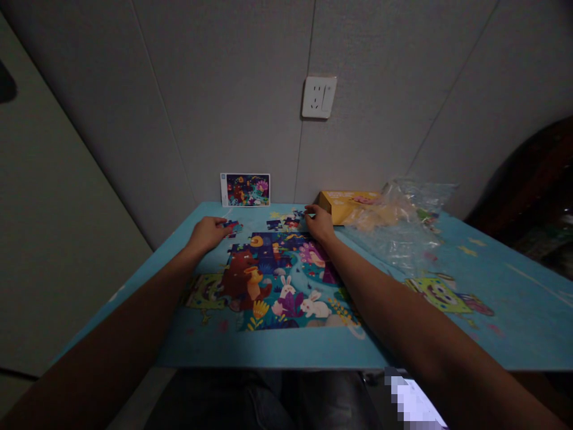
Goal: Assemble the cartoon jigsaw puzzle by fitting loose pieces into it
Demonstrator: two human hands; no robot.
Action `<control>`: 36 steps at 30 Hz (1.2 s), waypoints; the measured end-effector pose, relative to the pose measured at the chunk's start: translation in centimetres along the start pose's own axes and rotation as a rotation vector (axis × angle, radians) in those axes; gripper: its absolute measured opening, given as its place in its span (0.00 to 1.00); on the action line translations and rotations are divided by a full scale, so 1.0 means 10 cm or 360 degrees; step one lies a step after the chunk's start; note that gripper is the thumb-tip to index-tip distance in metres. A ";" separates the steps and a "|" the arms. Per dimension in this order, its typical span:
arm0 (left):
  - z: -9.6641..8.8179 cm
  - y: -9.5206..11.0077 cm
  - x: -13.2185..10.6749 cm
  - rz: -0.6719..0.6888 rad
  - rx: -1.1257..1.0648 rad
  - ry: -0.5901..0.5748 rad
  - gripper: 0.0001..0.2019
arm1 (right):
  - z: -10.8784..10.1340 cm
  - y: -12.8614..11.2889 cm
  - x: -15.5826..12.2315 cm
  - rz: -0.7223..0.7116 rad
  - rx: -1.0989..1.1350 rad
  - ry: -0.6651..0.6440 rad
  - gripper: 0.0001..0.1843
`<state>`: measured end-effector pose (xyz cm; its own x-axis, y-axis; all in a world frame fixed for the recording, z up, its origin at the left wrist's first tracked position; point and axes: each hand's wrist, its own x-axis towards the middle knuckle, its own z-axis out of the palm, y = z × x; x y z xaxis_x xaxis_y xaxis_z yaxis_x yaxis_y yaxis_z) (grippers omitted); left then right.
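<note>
A partly joined jigsaw puzzle with a bear, a fox, white rabbits and a pink peacock lies flat on the table. My left hand is at its upper left corner, thumb and fingers closed at the edge of a red and blue puzzle piece. Beyond the puzzle's far edge, my right hand has thumb and forefinger a little apart, with nothing visible between them. Next to it are several loose pieces, some dark blue. My right forearm covers part of the puzzle's right edge.
A picture card of the same scene leans against the wall behind the table. A yellow box and crumpled clear plastic bags lie at the back right. The blue tabletop has printed cartoon figures. A wall socket is above.
</note>
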<state>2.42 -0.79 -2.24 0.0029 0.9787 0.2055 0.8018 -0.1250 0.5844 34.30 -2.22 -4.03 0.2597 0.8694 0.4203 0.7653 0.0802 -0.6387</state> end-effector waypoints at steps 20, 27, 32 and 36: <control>0.04 -0.01 0.00 0.0042 0.0060 0.0076 0.18 | 0.02 -0.13 -0.08 -0.0202 -0.0768 -0.0532 0.26; 0.04 0.00 0.00 0.0070 0.0121 0.0057 0.16 | 0.00 -0.16 -0.05 -0.0229 -0.0711 -0.0532 0.24; 0.03 0.00 0.00 0.0086 0.0117 0.0031 0.15 | 0.00 -0.20 -0.08 -0.0321 -0.0667 -0.0538 0.22; 0.04 0.00 -0.01 0.0087 0.0120 0.0050 0.15 | 0.01 -0.22 -0.11 -0.0455 -0.0654 -0.0581 0.19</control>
<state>2.69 -0.82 -2.54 0.0301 0.9650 0.2604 0.8436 -0.1643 0.5113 32.24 -3.31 -3.14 -0.1519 0.9578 0.2441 0.9579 0.2035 -0.2024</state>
